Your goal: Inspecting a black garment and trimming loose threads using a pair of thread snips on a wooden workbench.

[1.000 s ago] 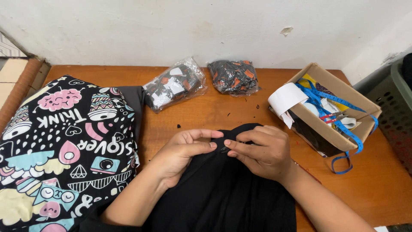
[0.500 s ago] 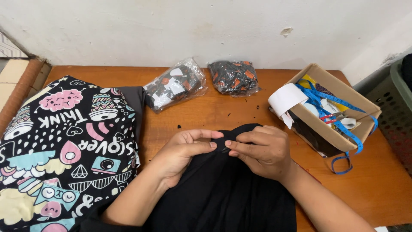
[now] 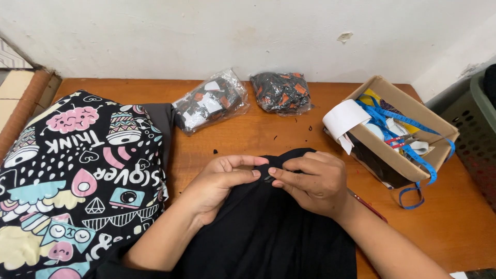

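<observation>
Both hands meet fingertip to fingertip, the left hand [image 3: 219, 183] and right hand [image 3: 312, 181] curled and pinching the top edge of black fabric [image 3: 268, 232]. A cardboard box [image 3: 398, 155] sits right of the right hand on the counter [image 3: 258, 132].

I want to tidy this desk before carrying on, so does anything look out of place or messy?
Mostly the cardboard box: a blue measuring tape spills over its front edge onto the table, and a white paper strip hangs over its left corner. Small dark specks dot the wood. Both hands, left hand and right hand, pinch the black cloth.
</observation>
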